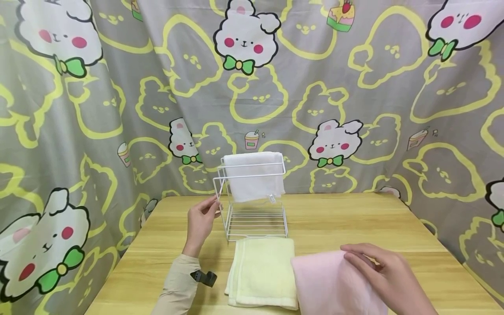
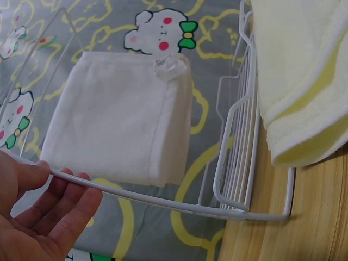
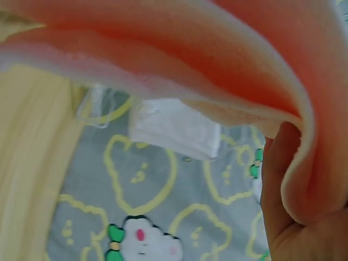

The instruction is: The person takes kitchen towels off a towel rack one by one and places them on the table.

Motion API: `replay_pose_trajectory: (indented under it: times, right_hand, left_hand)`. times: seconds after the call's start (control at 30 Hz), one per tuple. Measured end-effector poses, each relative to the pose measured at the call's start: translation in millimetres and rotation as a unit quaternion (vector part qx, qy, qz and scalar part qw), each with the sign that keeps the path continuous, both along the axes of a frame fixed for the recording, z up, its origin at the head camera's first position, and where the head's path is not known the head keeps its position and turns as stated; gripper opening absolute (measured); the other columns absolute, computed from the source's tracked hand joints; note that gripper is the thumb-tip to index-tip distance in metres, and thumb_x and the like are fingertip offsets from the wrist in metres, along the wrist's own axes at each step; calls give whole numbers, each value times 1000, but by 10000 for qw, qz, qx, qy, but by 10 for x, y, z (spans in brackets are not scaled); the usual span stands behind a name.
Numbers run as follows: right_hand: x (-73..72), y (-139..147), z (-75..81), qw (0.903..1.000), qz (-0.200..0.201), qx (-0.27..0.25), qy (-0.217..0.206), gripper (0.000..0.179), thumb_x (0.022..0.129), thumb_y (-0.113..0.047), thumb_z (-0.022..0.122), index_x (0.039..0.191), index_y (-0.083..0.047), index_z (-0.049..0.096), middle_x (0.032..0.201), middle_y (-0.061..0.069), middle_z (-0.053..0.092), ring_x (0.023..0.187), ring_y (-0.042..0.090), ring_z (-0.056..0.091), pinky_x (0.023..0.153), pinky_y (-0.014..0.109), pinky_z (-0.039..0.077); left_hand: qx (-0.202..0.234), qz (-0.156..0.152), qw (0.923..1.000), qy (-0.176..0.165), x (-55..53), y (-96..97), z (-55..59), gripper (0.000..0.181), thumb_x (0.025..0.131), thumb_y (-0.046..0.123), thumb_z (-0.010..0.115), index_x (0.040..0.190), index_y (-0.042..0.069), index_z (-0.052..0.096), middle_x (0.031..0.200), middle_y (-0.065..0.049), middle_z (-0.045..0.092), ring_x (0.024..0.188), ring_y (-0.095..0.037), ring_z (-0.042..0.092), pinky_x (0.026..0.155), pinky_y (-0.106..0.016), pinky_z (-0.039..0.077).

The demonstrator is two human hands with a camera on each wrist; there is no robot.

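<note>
A white wire rack [image 1: 256, 218] stands on the table, with a folded white towel [image 1: 253, 179] draped over its upper bar. My left hand [image 1: 203, 221] grips the rack's left upright wire, thumb on one side and fingers on the other, as the left wrist view shows. My right hand [image 1: 383, 271] pinches the top edge of a pink towel [image 1: 328, 280], which hangs down in front of the table. In the right wrist view the pink towel [image 3: 163, 49] folds over the thumb and hides much of that hand. A folded pale yellow towel [image 1: 264, 273] lies just before the rack.
The wooden table [image 1: 346, 223] reaches back to a grey curtain [image 1: 252, 100] printed with cartoon animals, which also hangs along both sides. A black strap [image 1: 204, 277] sits on the left wrist over a beige sleeve [image 1: 177, 284].
</note>
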State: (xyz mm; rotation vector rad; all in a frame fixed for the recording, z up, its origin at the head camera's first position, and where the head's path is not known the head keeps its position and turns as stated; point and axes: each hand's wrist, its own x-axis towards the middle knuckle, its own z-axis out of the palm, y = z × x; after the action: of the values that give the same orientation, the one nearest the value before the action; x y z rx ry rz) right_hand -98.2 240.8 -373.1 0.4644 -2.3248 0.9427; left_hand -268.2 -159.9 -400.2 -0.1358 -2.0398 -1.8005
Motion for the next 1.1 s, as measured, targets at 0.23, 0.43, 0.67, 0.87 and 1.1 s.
replay_pose_trajectory:
  times: [0.23,0.43,0.67,0.87,1.1]
  right_hand:
    - [-294,105,-109,9994,-49,44,-327,21,91,-9,78,103,-26,80,98,-11,78,84,-7,63,66,2,47]
    - [-543,165,-217,9982,-62,246,-542,12,94,-16,76,105,-19,81,100,-6,79,90,-6,66,69,4,51]
    - [-785,232,-367,9919,195,237,-1229,16,99,-21,70,111,-15,79,105,-1,79,91,4,70,73,21,62]
    - [-937,263,-475,9812,295,234,-1893,22,100,-24,68,115,-10,77,109,4,78,95,16,73,78,23,63]
    - [-1065,317,-586,9743,400,426,-2174,22,99,-19,68,114,-4,76,109,9,77,98,25,73,82,34,67]
  left_hand:
    - [91,-1,9999,-88,-5,2,-19,29,95,-2,69,124,-4,70,108,-31,71,85,-14,73,80,-26,67]
    - [83,-10,10000,-31,-3,-3,-25,28,96,-2,68,123,-4,70,106,-31,72,83,-10,73,79,-26,67]
    - [87,8,10000,9,5,4,-13,27,96,-2,69,123,-4,71,105,-30,72,82,-9,72,78,-26,67]
    - [80,28,10000,21,2,3,-14,27,95,-3,69,122,-5,71,105,-30,72,83,-14,74,78,-27,67]
    - [74,11,10000,33,11,2,-8,27,95,-3,69,122,-5,70,105,-30,72,82,-12,73,77,-26,67]
